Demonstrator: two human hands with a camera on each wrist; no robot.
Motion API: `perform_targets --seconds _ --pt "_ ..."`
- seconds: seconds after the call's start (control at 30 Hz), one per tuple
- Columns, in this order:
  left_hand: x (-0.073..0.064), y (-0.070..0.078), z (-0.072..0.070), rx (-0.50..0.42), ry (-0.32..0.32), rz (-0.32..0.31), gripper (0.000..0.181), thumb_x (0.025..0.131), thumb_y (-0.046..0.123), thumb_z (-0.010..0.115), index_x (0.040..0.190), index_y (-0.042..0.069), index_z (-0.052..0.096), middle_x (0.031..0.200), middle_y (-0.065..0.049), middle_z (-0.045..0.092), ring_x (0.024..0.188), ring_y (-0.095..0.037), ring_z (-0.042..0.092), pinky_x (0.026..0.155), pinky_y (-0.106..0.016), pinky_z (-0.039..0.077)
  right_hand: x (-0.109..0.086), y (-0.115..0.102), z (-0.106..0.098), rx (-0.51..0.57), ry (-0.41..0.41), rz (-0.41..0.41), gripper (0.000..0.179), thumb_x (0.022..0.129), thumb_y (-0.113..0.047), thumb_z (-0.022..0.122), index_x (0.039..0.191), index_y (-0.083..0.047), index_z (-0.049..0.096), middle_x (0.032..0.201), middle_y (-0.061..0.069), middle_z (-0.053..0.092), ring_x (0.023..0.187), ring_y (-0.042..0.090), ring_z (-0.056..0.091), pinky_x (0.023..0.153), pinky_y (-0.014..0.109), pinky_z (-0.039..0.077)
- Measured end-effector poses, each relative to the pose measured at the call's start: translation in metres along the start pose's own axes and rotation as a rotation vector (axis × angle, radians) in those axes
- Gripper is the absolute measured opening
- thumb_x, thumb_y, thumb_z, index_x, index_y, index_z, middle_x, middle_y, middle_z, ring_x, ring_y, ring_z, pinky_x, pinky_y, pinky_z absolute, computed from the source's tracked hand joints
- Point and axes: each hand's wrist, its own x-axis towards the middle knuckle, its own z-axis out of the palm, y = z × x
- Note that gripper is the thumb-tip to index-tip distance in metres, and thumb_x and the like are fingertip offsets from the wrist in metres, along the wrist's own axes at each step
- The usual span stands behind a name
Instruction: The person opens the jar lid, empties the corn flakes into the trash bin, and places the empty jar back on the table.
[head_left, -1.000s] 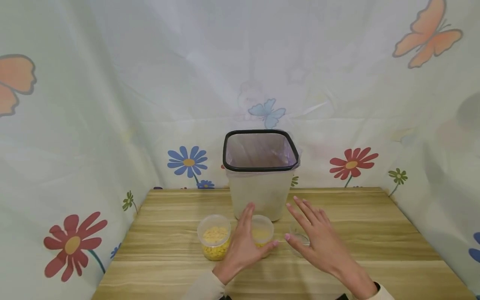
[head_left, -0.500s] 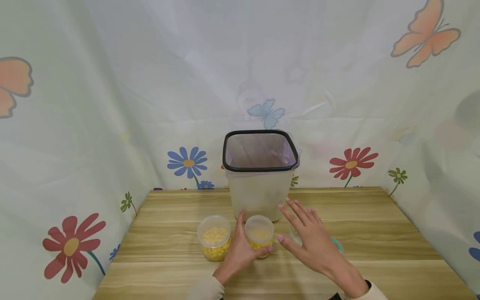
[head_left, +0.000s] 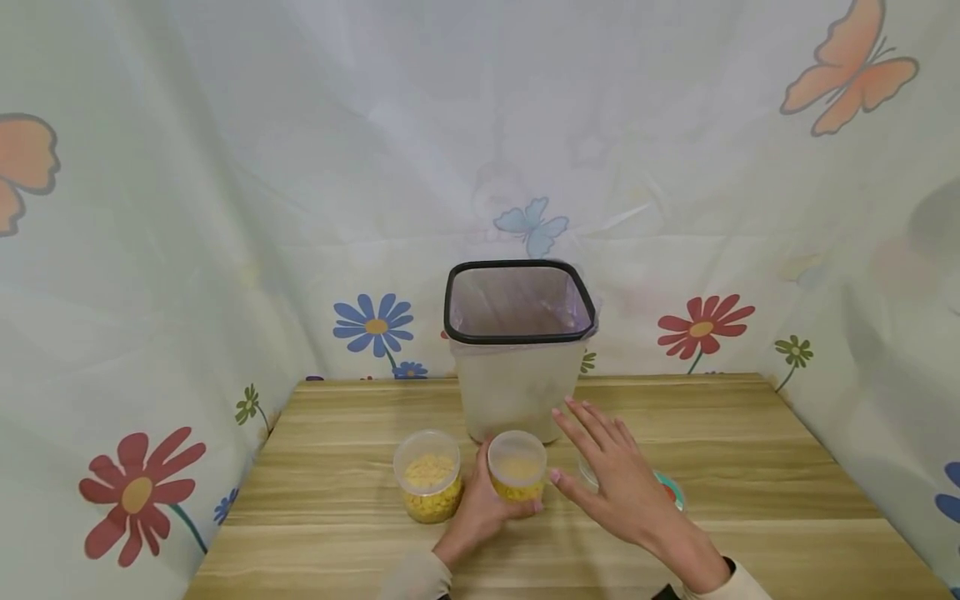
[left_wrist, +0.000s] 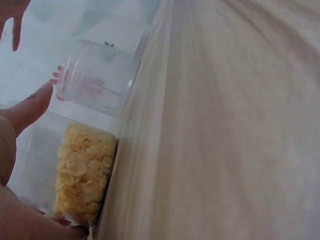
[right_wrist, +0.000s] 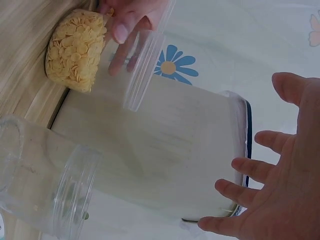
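Observation:
My left hand (head_left: pixel 483 504) curls round a clear plastic jar (head_left: pixel 517 467), its lower part filled with yellow flakes (left_wrist: pixel 85 175). The thumb lies along the near side and the fingers along the left. In the right wrist view the jar stands on the table, its wide rim (right_wrist: pixel 145 70) at the left fingers. My right hand (head_left: pixel 626 492) hovers with fingers spread, holding nothing, above an empty clear jar (right_wrist: pixel 45 175) that it mostly hides in the head view. Left of the held jar stands a second jar of yellow flakes (head_left: pixel 430 479), close by the left wrist.
A whitish bin (head_left: pixel 517 383) with a black rim and a thin plastic liner stands right behind the jars. A round teal and red piece (head_left: pixel 671 490) shows partly behind the right hand. Printed cloth (head_left: pixel 360 167) walls the wooden table (head_left: pixel 337 467) on three sides.
My left hand has come down and closed round the middle jar of flakes. The right hand has drifted slightly left, still spread, uncovering part of the teal piece.

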Motion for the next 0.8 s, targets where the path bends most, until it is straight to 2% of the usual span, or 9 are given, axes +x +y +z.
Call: perform_targets --seconds 0.27,0.5,0.63,0.8 --pt "0.004 -0.005 0.008 -0.012 0.042 -0.023 0.119 0.061 0.04 0.093 0.153 0.015 0.023 0.138 -0.009 0.053 0.122 -0.025 0.054 0.105 -0.047 0.043 0.003 -0.001 0.001 0.005 -0.002 -0.007 0.072 0.091 -0.043 0.066 0.153 -0.028 0.033 0.16 0.003 0.032 0.146 0.032 0.031 0.113 0.065 0.024" --pt "0.004 -0.003 0.01 0.016 0.087 -0.015 0.107 0.06 0.035 0.093 0.148 0.015 0.034 0.129 -0.007 0.06 0.115 -0.023 0.058 0.101 -0.045 0.046 0.006 -0.001 0.002 0.009 -0.002 -0.012 0.073 0.091 -0.043 0.066 0.154 -0.029 0.032 0.161 0.003 0.031 0.147 0.032 0.031 0.113 0.065 0.024" --pt "0.003 0.003 0.008 0.017 0.088 0.0 0.107 0.06 0.034 0.094 0.148 0.017 0.035 0.13 -0.005 0.059 0.116 -0.022 0.058 0.101 -0.044 0.046 0.009 -0.001 0.002 0.022 0.001 -0.007 0.073 0.091 -0.043 0.066 0.154 -0.026 0.033 0.162 0.002 0.029 0.147 0.032 0.03 0.114 0.066 0.023" --pt "0.002 0.021 0.0 0.044 0.094 0.042 0.106 0.061 0.036 0.092 0.149 0.019 0.034 0.133 -0.005 0.058 0.118 -0.023 0.058 0.1 -0.045 0.046 0.012 -0.003 0.0 0.034 0.015 -0.012 0.075 0.09 -0.043 0.067 0.154 -0.026 0.032 0.162 0.001 0.028 0.147 0.032 0.03 0.114 0.065 0.023"
